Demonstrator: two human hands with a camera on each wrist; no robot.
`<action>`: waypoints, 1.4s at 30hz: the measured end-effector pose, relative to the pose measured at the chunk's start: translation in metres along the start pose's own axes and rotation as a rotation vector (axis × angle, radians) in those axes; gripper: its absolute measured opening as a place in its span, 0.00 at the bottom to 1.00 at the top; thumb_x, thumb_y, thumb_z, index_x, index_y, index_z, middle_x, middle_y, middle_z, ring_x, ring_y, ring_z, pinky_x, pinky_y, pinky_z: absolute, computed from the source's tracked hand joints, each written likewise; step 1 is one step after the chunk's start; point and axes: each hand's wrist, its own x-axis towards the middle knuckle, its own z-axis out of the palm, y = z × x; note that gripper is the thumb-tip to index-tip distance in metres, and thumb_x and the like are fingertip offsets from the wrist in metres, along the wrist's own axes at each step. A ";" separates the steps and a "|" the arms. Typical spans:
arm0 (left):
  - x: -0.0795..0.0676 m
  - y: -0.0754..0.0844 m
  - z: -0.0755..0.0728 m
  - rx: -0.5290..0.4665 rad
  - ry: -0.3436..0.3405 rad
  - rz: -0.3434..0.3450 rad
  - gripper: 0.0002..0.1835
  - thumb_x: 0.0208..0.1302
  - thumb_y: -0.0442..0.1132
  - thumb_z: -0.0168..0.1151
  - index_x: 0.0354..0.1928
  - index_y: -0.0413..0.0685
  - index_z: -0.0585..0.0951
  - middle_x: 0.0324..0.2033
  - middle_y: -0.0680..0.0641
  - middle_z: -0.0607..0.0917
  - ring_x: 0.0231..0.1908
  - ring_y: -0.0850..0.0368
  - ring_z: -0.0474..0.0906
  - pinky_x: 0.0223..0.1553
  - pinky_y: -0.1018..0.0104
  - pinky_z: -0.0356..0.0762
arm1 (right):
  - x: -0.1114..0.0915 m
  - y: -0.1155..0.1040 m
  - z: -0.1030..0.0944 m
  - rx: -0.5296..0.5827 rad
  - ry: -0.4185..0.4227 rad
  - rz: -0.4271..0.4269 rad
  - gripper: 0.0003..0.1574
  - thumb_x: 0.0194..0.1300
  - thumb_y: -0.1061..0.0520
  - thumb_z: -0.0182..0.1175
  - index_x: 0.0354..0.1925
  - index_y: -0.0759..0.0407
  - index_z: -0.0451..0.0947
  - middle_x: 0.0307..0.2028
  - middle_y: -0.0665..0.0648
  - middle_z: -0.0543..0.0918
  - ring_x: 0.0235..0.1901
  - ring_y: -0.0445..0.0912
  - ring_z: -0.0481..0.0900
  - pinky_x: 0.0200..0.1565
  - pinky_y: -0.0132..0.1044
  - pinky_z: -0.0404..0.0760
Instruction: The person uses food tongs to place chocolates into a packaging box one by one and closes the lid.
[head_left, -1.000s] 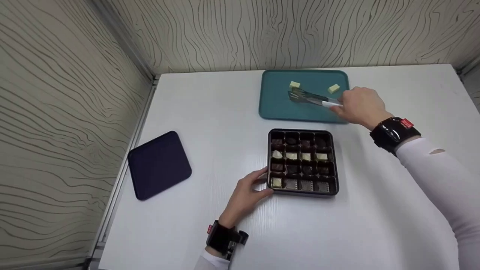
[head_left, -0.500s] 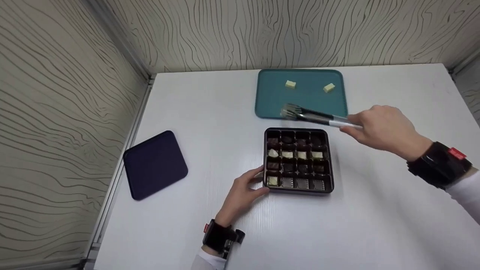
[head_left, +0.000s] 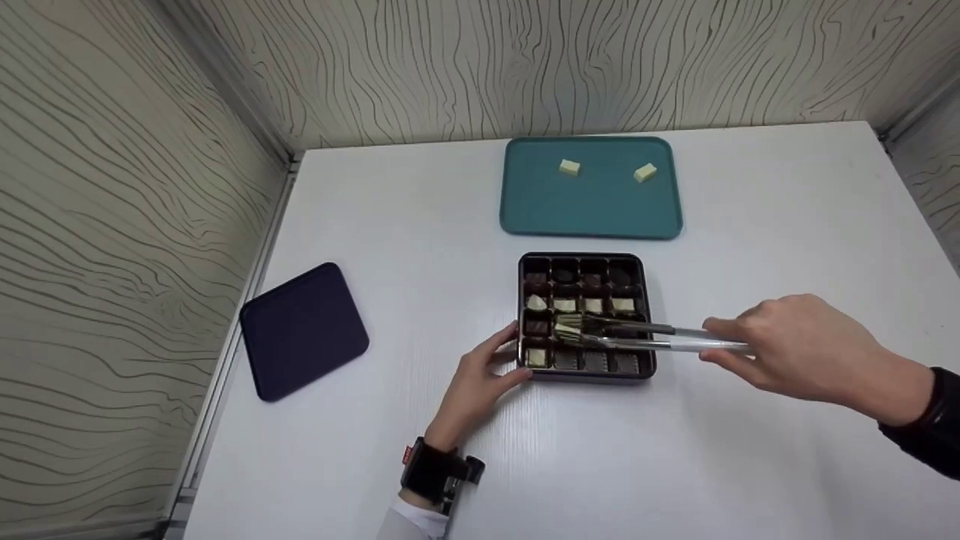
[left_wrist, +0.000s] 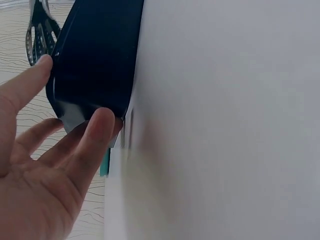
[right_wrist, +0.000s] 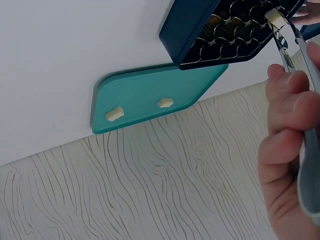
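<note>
My right hand (head_left: 817, 356) grips the handles of metal tongs (head_left: 645, 337), whose slotted ends are over the chocolate box (head_left: 585, 377). Between those ends is a pale cream block (right_wrist: 275, 19), like white chocolate. Dark and cream chocolates sit in the box's divided insert, in rows. At the box's front-left corner my left hand (head_left: 476, 390) holds on, thumb along the front and fingers at the left side. In the left wrist view those fingers curl against the dark wall of the box (left_wrist: 95, 60). The tongs hide some middle compartments.
Behind the box lies a teal tray (head_left: 585, 217) bearing two cream blocks, the left block (head_left: 570, 167) and the right block (head_left: 645, 172). A dark square lid (head_left: 304, 330) lies on the white table at the left. Wood-grain panels (head_left: 450, 67) stand behind and left.
My right hand has brought the tongs from over the teal tray toward me and down to the box, a cream block in their ends. My left hand stays at the box corner.
</note>
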 end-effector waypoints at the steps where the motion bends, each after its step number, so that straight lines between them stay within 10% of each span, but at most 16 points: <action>1: 0.000 0.000 0.000 0.000 0.000 0.005 0.40 0.69 0.43 0.72 0.80 0.54 0.67 0.76 0.41 0.73 0.67 0.43 0.82 0.71 0.51 0.80 | -0.001 -0.002 0.000 -0.003 -0.001 -0.014 0.12 0.58 0.47 0.77 0.32 0.46 0.81 0.13 0.38 0.75 0.15 0.27 0.60 0.17 0.24 0.60; 33: 0.000 0.001 -0.001 0.014 -0.002 0.006 0.38 0.69 0.44 0.71 0.79 0.55 0.68 0.76 0.42 0.74 0.66 0.44 0.83 0.70 0.49 0.81 | 0.012 -0.014 -0.007 -0.077 -0.054 -0.102 0.19 0.56 0.45 0.77 0.28 0.49 0.76 0.11 0.41 0.70 0.13 0.33 0.61 0.16 0.29 0.63; 42: 0.000 0.000 0.001 0.017 0.007 0.016 0.38 0.70 0.43 0.71 0.79 0.54 0.69 0.76 0.41 0.74 0.66 0.43 0.82 0.69 0.50 0.82 | 0.012 0.008 -0.012 -0.041 0.017 0.039 0.16 0.56 0.46 0.77 0.37 0.52 0.84 0.13 0.42 0.73 0.15 0.32 0.60 0.16 0.27 0.59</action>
